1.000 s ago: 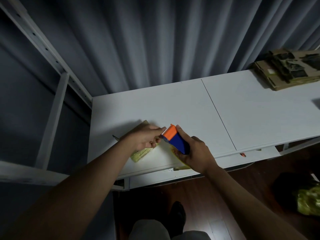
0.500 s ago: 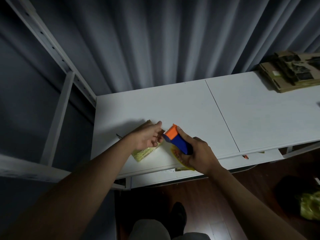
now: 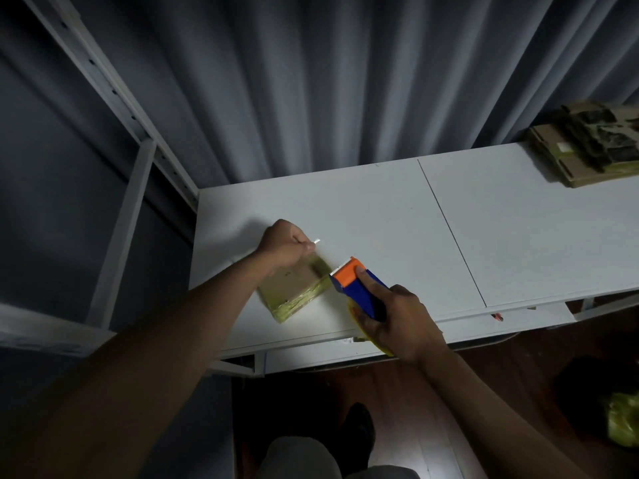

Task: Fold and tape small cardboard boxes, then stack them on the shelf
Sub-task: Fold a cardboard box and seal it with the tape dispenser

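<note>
A small flat cardboard box (image 3: 294, 288) with yellowish tape along its near edges lies on the white table (image 3: 380, 216). My left hand (image 3: 285, 245) hovers over the box's far corner, pinching the free end of a clear tape strip (image 3: 316, 241). The strip stretches back to the blue and orange tape dispenser (image 3: 356, 286), which my right hand (image 3: 397, 319) grips just right of the box. A yellow tape roll shows under my right palm.
A pile of flattened cardboard boxes (image 3: 587, 143) lies at the table's far right. A white metal shelf frame (image 3: 121, 108) rises on the left. Grey curtains hang behind. A yellow-green bag (image 3: 622, 423) sits on the wooden floor at right.
My left hand has pulled the tape end away from the dispenser, up and to the left, uncovering the box. The dispenser has shifted slightly right.
</note>
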